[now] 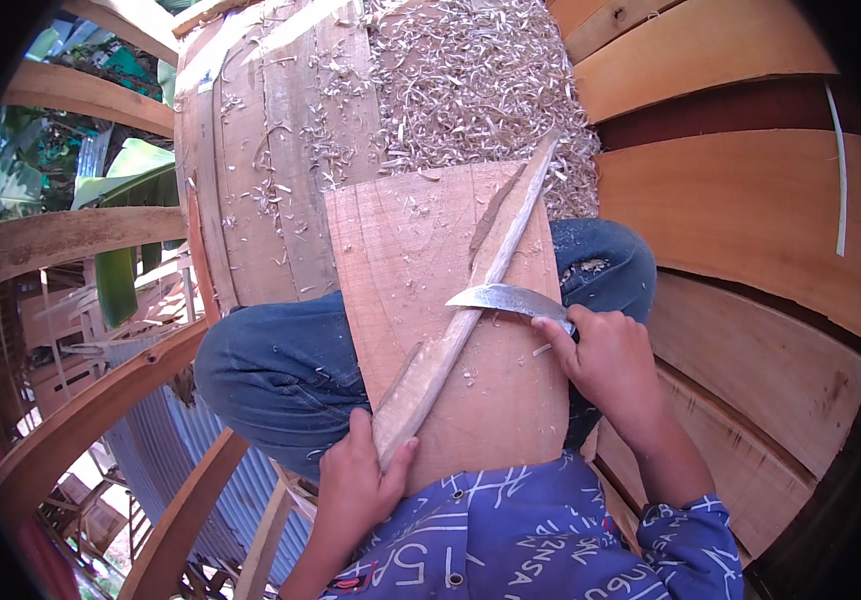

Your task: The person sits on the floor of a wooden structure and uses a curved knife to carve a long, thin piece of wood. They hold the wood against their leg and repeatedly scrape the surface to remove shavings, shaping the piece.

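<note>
A flat wooden board (400, 250) lies across my lap. Slanting over it is a long, narrow piece of wood (435, 375), its pointed end at the far right. My left hand (363, 473) is closed around the near, wider end of that piece. In my right hand (610, 362) is a knife with a curved blade (512, 298); its handle is mostly hidden in my fist. The blade lies across the middle of the wood piece, its tip toward the left. A thin strip of bark or wood (495, 215) runs along the piece's left side.
Curled wood shavings (480, 90) cover the plank floor (285, 220) ahead. Wooden wall planks (730, 190) rise on the right. Open wooden rails (80, 235) line the left, with leaves and corrugated sheet (175, 460) beyond. My bent legs (275, 360) flank the board.
</note>
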Available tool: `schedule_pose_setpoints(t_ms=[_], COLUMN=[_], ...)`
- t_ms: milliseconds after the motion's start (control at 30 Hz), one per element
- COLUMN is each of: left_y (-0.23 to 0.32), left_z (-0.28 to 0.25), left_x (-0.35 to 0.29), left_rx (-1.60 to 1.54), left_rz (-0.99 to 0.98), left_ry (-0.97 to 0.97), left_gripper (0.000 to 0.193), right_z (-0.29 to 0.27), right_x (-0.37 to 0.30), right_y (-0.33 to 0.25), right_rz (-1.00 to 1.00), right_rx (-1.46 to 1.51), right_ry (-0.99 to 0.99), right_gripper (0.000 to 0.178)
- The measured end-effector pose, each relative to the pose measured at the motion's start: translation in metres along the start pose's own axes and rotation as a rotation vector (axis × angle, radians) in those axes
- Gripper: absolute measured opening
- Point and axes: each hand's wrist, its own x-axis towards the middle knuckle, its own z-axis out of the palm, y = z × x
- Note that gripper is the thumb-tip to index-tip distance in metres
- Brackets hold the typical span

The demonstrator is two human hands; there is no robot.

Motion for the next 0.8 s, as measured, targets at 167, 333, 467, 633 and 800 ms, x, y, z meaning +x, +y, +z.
schedule_pose_setpoints(t_ms=[167, 333, 467, 633, 800], left_y=[-0.002, 0.0, -0.002, -0.001, -0.002], left_z=[0.001, 0.001, 0.004, 0.004, 0.005], left_x=[0.001, -0.001, 0.002, 0.002, 0.004], left_rx=[0.021, 0.021, -0.005, 0.037, 0.019], left_rz=[0.022, 0.015, 0.036, 0.036, 0.049], left_ry=[0.003, 0.01, 0.04, 0.021, 0.045], left_gripper=[0.042, 0.042, 0.041, 0.041, 0.042], right_z=[0.003, 0.0, -0.003, 0.002, 0.004], right_x=[-0.003, 0.001, 0.003, -0.002, 0.004], right_y=[-0.003, 0.012, 0.002, -0.002, -0.003], right_rz=[-0.012, 0.06, -0.022, 0.02, 0.017], right_rx=[-0.038, -0.015, -0.02, 0.032, 0.023], right_ry=[-0.02, 0.067, 0.021, 0.005, 0.007], right_gripper=[0.056, 0.055, 0.054, 0.058, 0.059])
